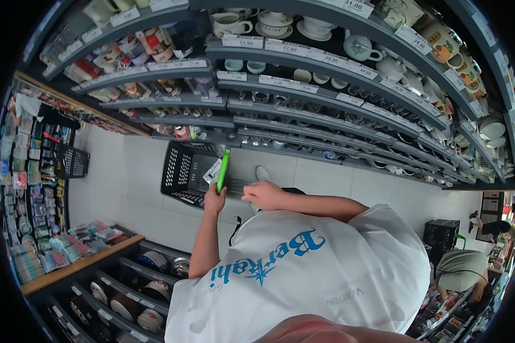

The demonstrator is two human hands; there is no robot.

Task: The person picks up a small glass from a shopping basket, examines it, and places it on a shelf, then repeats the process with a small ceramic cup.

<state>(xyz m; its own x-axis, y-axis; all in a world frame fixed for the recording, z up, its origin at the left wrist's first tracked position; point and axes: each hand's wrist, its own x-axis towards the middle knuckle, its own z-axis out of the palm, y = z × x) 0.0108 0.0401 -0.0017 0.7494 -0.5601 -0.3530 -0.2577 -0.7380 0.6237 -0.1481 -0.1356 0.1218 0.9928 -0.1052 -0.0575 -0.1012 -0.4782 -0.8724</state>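
Observation:
My left hand [214, 199] is closed round the bright green handle [224, 170] of a black shopping basket [177, 166]. Perforated walls show on the basket, which hangs tilted over the pale floor in front of the lowest shelf. Inside it, close to the handle, lies a white packaged item [213, 171], partly covered by the handle. My right hand [264, 195] is held in front of my body as a loose fist, a little right of the handle; no object shows in it. Beyond that fist, one shoe [262, 173] appears on the floor.
Grey shelves [303, 54] ahead carry teapots [360, 46], cups, glasses and price tags. Behind my left arm stands a rack with plates [123, 306]. Another black basket [73, 161] is at far left. A person [463, 271] bends at right beside a black basket [439, 233].

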